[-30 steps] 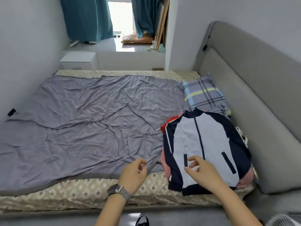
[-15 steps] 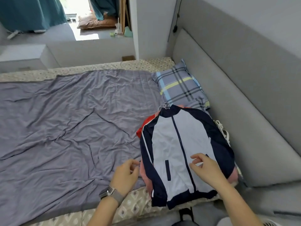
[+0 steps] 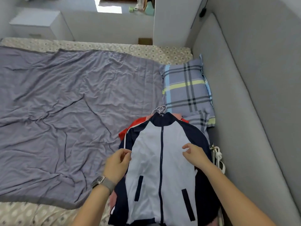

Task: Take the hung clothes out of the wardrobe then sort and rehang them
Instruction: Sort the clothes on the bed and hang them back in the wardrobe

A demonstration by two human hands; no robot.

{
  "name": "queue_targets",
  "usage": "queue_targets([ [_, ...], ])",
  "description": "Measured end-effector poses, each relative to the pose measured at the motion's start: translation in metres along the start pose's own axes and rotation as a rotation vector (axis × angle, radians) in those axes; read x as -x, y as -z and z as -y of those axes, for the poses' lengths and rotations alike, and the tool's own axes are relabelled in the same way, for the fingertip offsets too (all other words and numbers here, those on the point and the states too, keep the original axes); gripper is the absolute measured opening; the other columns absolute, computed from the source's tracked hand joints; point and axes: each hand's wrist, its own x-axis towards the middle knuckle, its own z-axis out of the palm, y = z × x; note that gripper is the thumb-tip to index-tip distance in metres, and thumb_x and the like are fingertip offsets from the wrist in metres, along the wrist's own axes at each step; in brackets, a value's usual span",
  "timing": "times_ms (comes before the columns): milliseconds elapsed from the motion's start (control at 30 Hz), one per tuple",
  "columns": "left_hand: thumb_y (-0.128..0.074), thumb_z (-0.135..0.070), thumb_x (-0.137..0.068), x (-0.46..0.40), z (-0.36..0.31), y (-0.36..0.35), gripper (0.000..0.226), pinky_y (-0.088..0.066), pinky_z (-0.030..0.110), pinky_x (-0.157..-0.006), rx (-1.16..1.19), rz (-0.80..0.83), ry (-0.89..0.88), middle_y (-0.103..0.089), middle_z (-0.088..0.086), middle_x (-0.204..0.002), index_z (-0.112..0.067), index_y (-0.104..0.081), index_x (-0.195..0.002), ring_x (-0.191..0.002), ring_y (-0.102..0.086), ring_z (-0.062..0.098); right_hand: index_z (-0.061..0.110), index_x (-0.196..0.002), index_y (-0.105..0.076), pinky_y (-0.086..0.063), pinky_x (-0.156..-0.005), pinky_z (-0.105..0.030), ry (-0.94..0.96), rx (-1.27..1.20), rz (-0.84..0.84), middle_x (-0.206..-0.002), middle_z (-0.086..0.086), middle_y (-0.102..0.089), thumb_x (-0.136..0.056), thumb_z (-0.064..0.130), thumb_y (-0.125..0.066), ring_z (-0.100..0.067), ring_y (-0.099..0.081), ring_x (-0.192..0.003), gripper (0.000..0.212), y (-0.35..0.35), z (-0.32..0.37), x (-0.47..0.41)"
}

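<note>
Head view. A zip-front jacket with a pale blue-white body, navy sleeves and navy collar (image 3: 160, 160) lies face up on top of a pile of clothes at the lower centre-right of the frame, on the bed beside the grey padded headboard (image 3: 252, 111). White wire hanger hooks (image 3: 160, 109) show just above the collar. A red garment (image 3: 130, 129) shows from under the jacket's upper left edge, and pink fabric (image 3: 113, 199) shows at its lower left edge. White cord or strap (image 3: 217, 154) lies at the pile's right side, against the headboard.

The left hand (image 3: 116, 165), a metal mesh-band watch (image 3: 102, 182) on its wrist, is at the jacket's left sleeve seam, thumb and forefinger brought together; whether cloth is caught between them cannot be told. The right hand (image 3: 194, 154) rests over the jacket's right chest, fingers loosely curled, fingertips close to the fabric; no firm hold is visible.

A crumpled grey sheet (image 3: 65, 111) covers the bed across the left half of the frame, over a beige patterned mattress cover (image 3: 32, 216). A grey plaid pillow with yellow and blue stripes (image 3: 185, 88) lies above the pile. A white bedside cabinet (image 3: 37, 23) stands at upper left.
</note>
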Motion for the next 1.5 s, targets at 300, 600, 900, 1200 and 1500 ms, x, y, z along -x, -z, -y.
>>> queue_targets([
  [300,-0.053,-0.015,-0.091,-0.034,0.003,-0.054,0.016,-0.049,0.026,-0.072,0.023,-0.007,0.143,-0.068,-0.008,-0.08,-0.031,-0.057,-0.092,-0.079,-0.064,0.008,0.021,-0.12,-0.054,-0.052,-0.071,-0.028,0.094,0.014,0.054,-0.096,0.002,-0.062,-0.092,0.016,-0.048,-0.013,-0.06,-0.087,0.029,-0.008,-0.013,-0.094],
  [600,-0.055,-0.014,-0.09,-0.041,0.026,-0.058,0.023,-0.051,0.036,-0.081,0.012,-0.049,0.246,-0.067,0.0,-0.089,-0.037,-0.056,-0.088,-0.08,-0.064,0.014,0.004,-0.128,-0.044,-0.05,-0.082,-0.042,0.109,0.298,-0.041,-0.115,-0.014,-0.056,-0.08,0.009,-0.058,-0.034,-0.054,-0.101,0.05,0.016,0.003,-0.224],
  [900,-0.055,-0.015,-0.09,-0.022,0.047,-0.068,0.019,-0.039,0.005,-0.066,-0.046,-0.052,0.312,-0.059,0.008,-0.116,-0.034,-0.057,-0.088,-0.071,-0.062,-0.001,0.009,-0.112,-0.058,-0.042,-0.089,-0.042,0.165,0.636,-0.288,-0.115,-0.013,-0.06,-0.092,0.05,-0.05,-0.032,-0.052,-0.105,0.046,-0.027,0.002,-0.21],
  [1200,-0.057,-0.012,-0.088,-0.042,0.031,-0.067,0.027,-0.041,0.022,-0.082,-0.052,-0.132,0.195,-0.06,-0.008,-0.1,-0.034,-0.053,-0.103,-0.09,-0.057,0.008,0.024,-0.082,-0.059,-0.036,-0.055,-0.03,0.352,0.184,0.042,-0.064,0.003,-0.052,-0.096,0.037,-0.05,-0.019,-0.047,-0.063,0.021,-0.014,0.015,-0.159],
  [1500,-0.028,-0.061,-0.08,-0.077,0.018,-0.05,0.048,-0.022,0.035,-0.111,-0.271,-0.108,-0.116,-0.054,-0.026,-0.1,-0.038,-0.047,-0.118,-0.099,-0.046,-0.001,0.011,-0.059,-0.036,-0.021,-0.052,-0.023,0.327,-0.172,0.796,-0.061,0.001,-0.029,-0.093,0.036,-0.054,-0.012,-0.025,-0.056,0.046,0.032,0.031,-0.089],
])
